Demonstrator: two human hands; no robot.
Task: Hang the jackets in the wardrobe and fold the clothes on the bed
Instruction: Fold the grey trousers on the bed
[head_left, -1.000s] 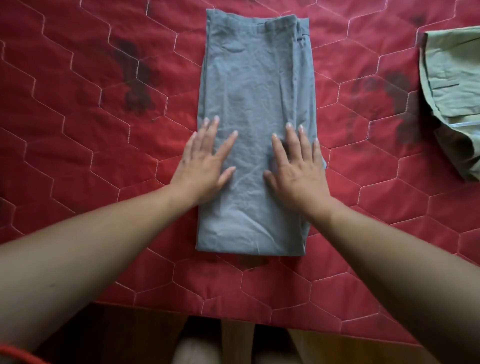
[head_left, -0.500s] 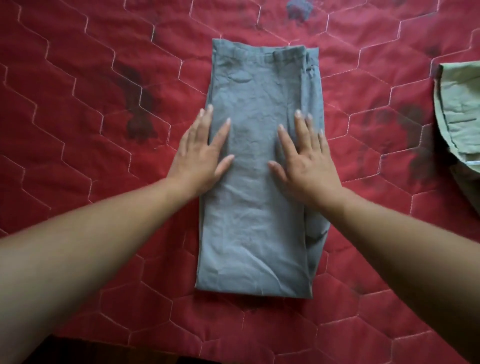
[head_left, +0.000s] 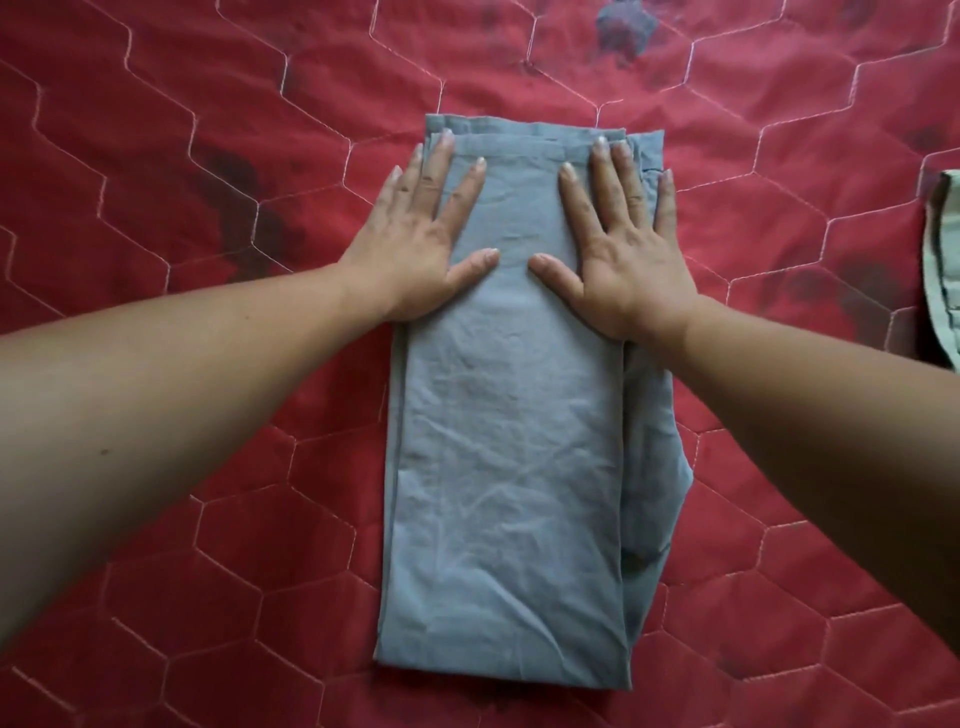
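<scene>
**Both palms flat on the far end of a folded grey garment**

On the left, the red quilt (head_left: 156, 171) with its stitched hexagons lies bare beside the work. The left hand (head_left: 415, 249) rests palm down, fingers straight and spread. Its thumb and fingertips lie on the cloth, and its outer edge hangs over onto the quilt. It holds nothing; it only presses.

In the middle lies the grey garment (head_left: 504, 467), folded into a long narrow strip. Its long axis runs straight away from the person, with the near end by the bottom of the view and the far end under the fingertips. A looser layer sticks out along its right side.

The right hand (head_left: 628, 260) mirrors the left: flat, fingers spread, pressing and gripping nothing. Both hands sit level at the far end, neither nearer than the other, so nearly all the strip lies between them and the person. The next fold will probably go across the short axis, bringing one end over the other.

At the right edge a green garment (head_left: 943, 270) waits, well apart.
</scene>
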